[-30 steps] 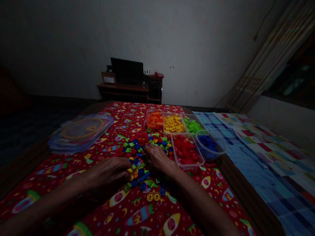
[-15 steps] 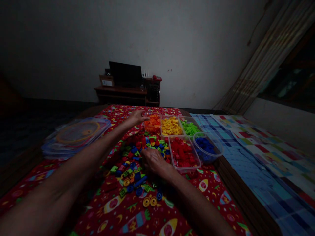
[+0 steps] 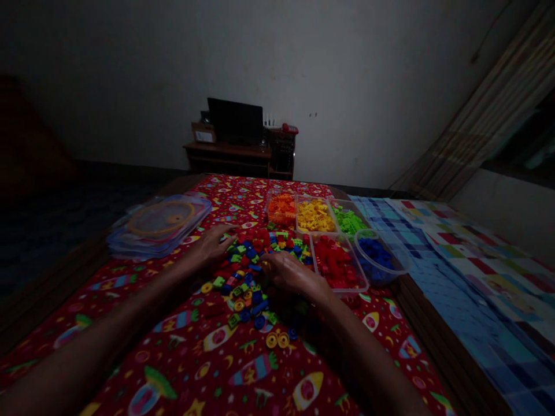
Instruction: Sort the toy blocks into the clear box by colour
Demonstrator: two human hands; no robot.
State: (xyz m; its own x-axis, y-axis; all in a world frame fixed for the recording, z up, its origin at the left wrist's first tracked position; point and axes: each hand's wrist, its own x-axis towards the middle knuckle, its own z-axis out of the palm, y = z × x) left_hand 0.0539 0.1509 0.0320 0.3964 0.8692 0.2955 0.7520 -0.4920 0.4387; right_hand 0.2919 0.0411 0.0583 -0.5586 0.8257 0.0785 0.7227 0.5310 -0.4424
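Note:
A mixed pile of toy building bricks (image 3: pixel 243 254) in several colours lies on the red patterned cloth. At its left edge is my left hand (image 3: pixel 213 242), fingers apart and reaching over the bricks with nothing visible in them. My right hand (image 3: pixel 288 273) is over the middle of the pile, its fingers curled down and pressed together among the bricks; whatever they hold is hidden. Beyond stand clear tubs of orange bricks (image 3: pixel 282 209), yellow bricks (image 3: pixel 315 216) and green bricks (image 3: pixel 348 221). Closer, to the right, are tubs of red bricks (image 3: pixel 336 261) and blue bricks (image 3: pixel 376 253).
Stacked clear lids (image 3: pixel 158 225) lie on the left of the cloth (image 3: pixel 243 375). Two yellow wheels (image 3: pixel 277 340) sit in front of the pile. A checked blue cloth (image 3: pixel 437 289) spreads on the right. A desk with a monitor (image 3: pixel 235 122) stands against the wall.
My left hand has drawn back from the orange tub to the left edge of the pile. My right hand stays over the bricks. The view has shifted slightly.

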